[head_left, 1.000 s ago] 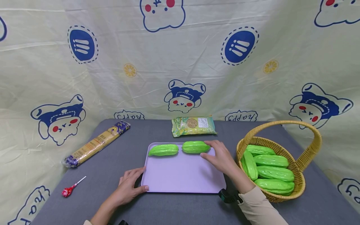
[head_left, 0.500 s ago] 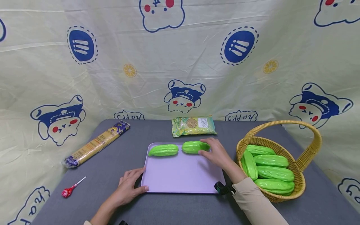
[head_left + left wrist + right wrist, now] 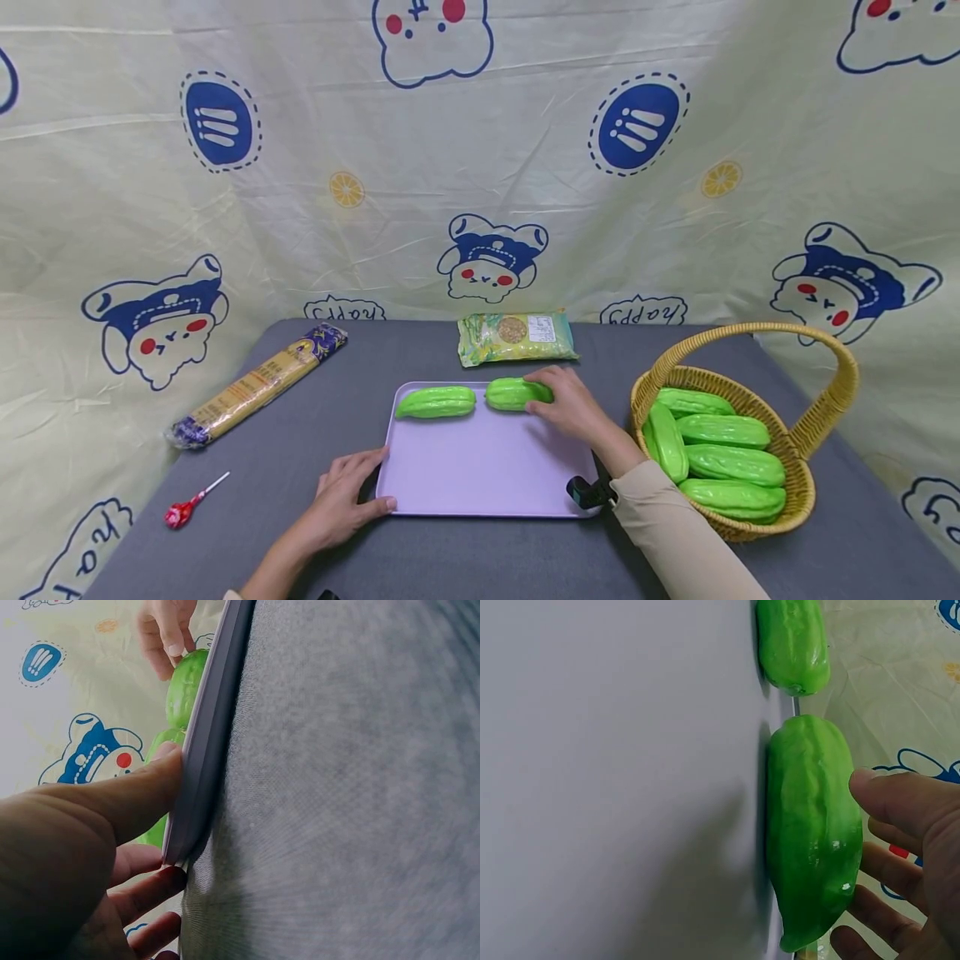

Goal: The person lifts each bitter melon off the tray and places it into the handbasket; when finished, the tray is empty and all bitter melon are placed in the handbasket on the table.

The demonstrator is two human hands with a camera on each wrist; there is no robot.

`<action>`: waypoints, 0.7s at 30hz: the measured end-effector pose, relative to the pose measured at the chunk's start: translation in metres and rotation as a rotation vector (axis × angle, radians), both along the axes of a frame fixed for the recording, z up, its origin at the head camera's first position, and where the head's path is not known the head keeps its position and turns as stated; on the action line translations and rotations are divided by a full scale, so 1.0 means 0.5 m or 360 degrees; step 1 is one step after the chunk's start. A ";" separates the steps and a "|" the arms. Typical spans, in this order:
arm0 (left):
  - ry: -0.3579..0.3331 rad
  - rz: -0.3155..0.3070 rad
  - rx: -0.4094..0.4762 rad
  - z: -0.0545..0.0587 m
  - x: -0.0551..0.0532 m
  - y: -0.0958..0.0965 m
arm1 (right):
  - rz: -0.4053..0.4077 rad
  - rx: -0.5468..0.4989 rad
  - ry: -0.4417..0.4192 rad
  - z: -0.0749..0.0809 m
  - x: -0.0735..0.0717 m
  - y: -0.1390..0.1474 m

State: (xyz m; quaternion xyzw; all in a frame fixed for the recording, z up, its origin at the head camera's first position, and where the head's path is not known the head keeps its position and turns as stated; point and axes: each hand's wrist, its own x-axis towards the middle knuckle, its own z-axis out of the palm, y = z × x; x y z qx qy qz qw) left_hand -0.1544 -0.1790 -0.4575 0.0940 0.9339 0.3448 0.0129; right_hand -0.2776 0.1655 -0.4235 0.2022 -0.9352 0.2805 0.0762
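A lilac tray (image 3: 480, 467) lies on the dark cloth with two bright green, ridged gourds along its far edge. My left hand (image 3: 347, 500) holds the tray's near left corner, thumb at the front edge and fingers along the left side. Over the right gourd (image 3: 513, 394) is my right hand (image 3: 573, 407), its thumb on the near side and fingertips on the far side. In the right wrist view, the thumb and spread fingers sit right at the gourd's upper surface, loosely bent. The left gourd (image 3: 437, 402) lies untouched, end to end with it.
A wicker basket (image 3: 798, 492) with a tall handle holds several more gourds, right of the tray. Behind the tray lies a green-yellow food packet (image 3: 517, 337). A long noodle packet (image 3: 258, 383) lies at the left, with a red lollipop (image 3: 180, 512) nearer me.
My right hand has moved left along the right gourd, covering more of its right end. The gourds, the tray and my left hand stay in place.
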 end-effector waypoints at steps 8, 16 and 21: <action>0.0003 0.0004 -0.0013 -0.002 0.000 0.001 | -0.0015 0.0044 -0.0024 -0.001 -0.010 -0.002; 0.0019 0.0007 -0.0005 -0.003 0.000 0.001 | -0.0053 0.0045 -0.0042 -0.012 -0.023 0.000; 0.0023 0.0014 0.0008 -0.005 -0.001 0.002 | -0.0059 0.0059 -0.0050 -0.020 -0.030 -0.003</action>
